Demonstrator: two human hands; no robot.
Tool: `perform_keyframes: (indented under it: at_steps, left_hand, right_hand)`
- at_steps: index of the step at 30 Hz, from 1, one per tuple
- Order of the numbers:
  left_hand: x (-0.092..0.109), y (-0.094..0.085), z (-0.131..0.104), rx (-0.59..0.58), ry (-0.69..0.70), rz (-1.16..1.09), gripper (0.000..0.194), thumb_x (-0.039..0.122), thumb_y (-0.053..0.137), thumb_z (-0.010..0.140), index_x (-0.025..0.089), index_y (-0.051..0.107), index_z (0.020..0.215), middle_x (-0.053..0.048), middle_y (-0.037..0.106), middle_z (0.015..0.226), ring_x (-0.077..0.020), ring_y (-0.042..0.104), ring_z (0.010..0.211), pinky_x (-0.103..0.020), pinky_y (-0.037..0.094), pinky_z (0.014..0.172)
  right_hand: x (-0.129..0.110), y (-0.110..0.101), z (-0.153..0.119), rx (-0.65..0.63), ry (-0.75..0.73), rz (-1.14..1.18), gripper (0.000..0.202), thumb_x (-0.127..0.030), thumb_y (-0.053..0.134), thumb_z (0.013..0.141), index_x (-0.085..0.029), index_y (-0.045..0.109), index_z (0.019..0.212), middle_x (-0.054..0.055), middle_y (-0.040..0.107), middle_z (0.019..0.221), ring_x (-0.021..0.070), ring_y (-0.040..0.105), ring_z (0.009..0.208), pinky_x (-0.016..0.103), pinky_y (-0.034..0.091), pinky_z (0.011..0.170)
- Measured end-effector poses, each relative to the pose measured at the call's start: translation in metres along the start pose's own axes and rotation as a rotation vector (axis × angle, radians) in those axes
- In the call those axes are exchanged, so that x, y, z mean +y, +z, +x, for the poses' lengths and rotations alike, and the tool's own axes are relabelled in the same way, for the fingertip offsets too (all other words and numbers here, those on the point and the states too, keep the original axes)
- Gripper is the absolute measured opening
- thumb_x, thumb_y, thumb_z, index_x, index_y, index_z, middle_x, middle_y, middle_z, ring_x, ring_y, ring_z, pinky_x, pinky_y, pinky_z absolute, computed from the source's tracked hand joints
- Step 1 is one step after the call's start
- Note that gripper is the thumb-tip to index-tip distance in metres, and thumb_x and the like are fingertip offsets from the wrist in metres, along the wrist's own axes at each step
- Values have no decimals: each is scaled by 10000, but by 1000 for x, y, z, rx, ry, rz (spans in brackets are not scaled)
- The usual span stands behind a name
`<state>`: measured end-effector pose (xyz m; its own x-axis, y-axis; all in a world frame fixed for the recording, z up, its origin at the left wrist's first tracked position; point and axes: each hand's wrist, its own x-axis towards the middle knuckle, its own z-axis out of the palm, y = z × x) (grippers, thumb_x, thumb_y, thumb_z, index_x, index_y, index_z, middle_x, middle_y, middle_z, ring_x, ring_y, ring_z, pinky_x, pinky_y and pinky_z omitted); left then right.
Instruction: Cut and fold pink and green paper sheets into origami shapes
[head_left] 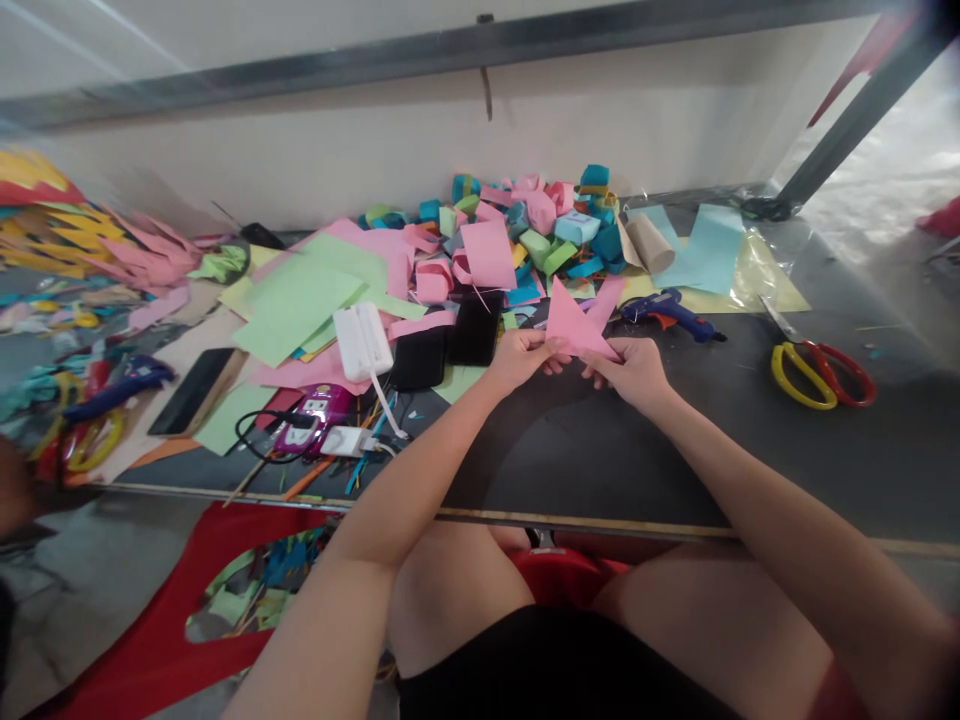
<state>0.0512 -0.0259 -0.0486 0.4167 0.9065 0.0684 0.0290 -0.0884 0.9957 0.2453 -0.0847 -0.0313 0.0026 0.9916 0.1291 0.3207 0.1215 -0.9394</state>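
Observation:
A folded pink sheet of paper (574,322) with a pointed top is held up between my two hands, above the dark table. My left hand (525,358) pinches its lower left edge with thumb and fingers. On the other side, my right hand (631,368) grips the lower right corner the same way. Just behind the paper lies a blue glue gun (679,315), to the right. Two dark phones, one of them (476,330) close behind my left hand, lie beside a white power adapter (363,340).
Curled paper pieces (540,215) in pink, blue and green are heaped at the back. Green sheets (300,300) spread leftward. Scissors (821,372) with yellow and red handles lie at right. A purple socket block (319,415) with cables sits near the front edge. Part of another person (15,490) shows at left.

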Motion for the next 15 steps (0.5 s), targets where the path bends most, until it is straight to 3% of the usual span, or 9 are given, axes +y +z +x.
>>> perform_keyframes:
  at_steps: [6,10,12,15]
  left_hand:
    - [3,1,-1,-69,-16,73,366,466,760,855,103,778,819,-117,796,790,-108,706,596,-207,564,588]
    - [4,1,-3,-10,-74,89,257,346,751,875,100,755,800,-101,784,745,-97,686,553,-182,507,512]
    - [6,2,-4,47,-101,93,238,314,754,873,96,744,779,-90,762,682,-92,662,513,-175,464,469]
    - [9,7,-6,108,-149,38,248,315,765,859,98,731,744,-79,744,643,-75,606,450,-174,394,416]
  right_hand:
    - [7,-3,3,65,-7,-35,379,-534,739,771,-175,711,652,58,691,576,133,579,450,257,432,434]
    - [10,-2,4,104,-15,-55,293,-466,695,793,-177,708,745,63,713,673,159,629,535,282,491,504]
    - [11,-2,5,224,-148,-128,239,-402,683,789,-188,710,893,95,754,887,204,693,713,304,532,571]
    - [12,-4,5,392,-485,-409,230,-290,684,765,-221,685,984,142,697,1210,284,683,1039,393,569,761]
